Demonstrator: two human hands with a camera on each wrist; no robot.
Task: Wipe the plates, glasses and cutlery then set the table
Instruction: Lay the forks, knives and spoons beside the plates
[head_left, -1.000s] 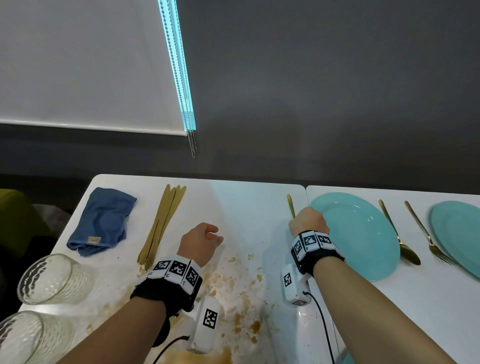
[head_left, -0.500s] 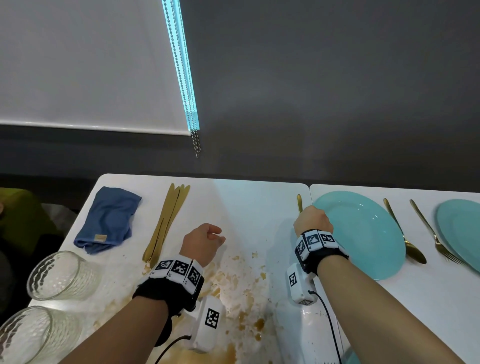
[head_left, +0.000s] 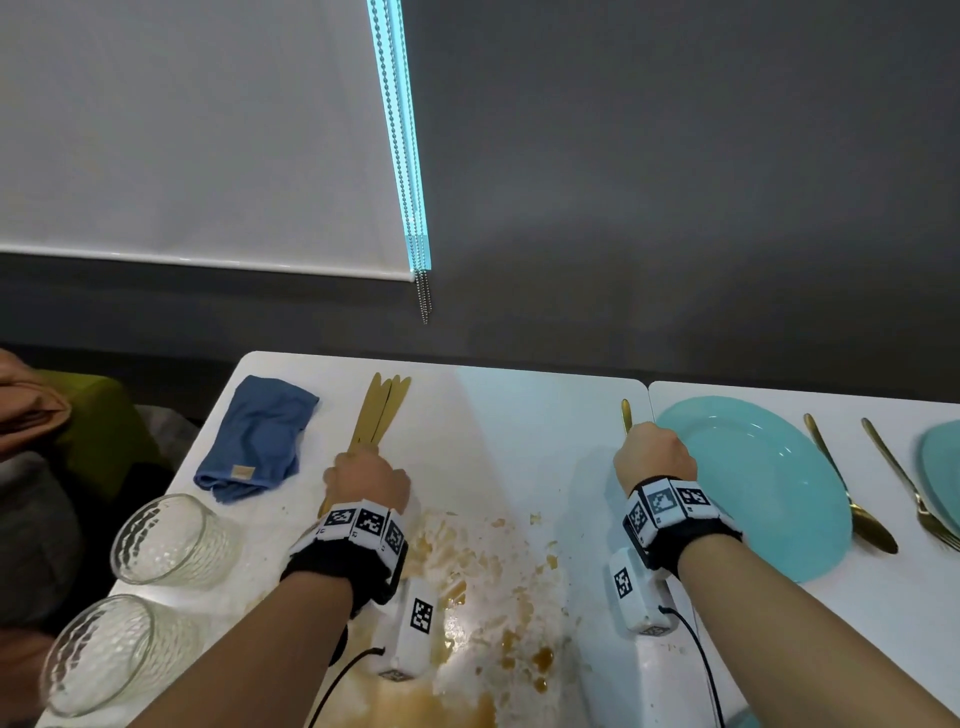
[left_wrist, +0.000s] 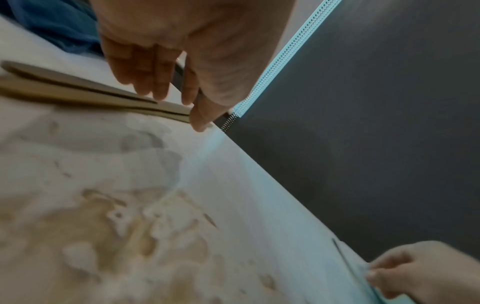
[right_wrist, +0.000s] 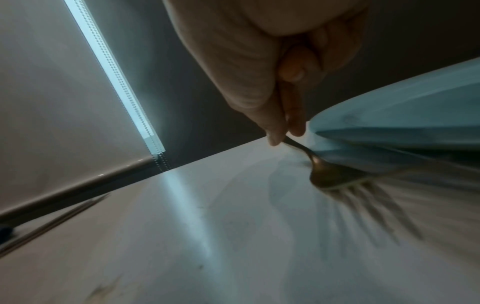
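Beside the teal round plate (head_left: 753, 483), the right hand (head_left: 655, 457) pinches a gold metal fork (right_wrist: 330, 174), tines on the white table (head_left: 519, 415), as before; the left hand (head_left: 366, 480) has moved from the brown spill (head_left: 483, 582) onto the bundled gold knives (head_left: 382, 408), fingers (left_wrist: 145, 67) curled over them.

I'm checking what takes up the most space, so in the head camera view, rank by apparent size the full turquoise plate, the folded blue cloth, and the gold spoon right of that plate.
1. The round turquoise plate, largest.
2. The folded blue cloth.
3. The gold metal spoon, smallest: long but very thin.
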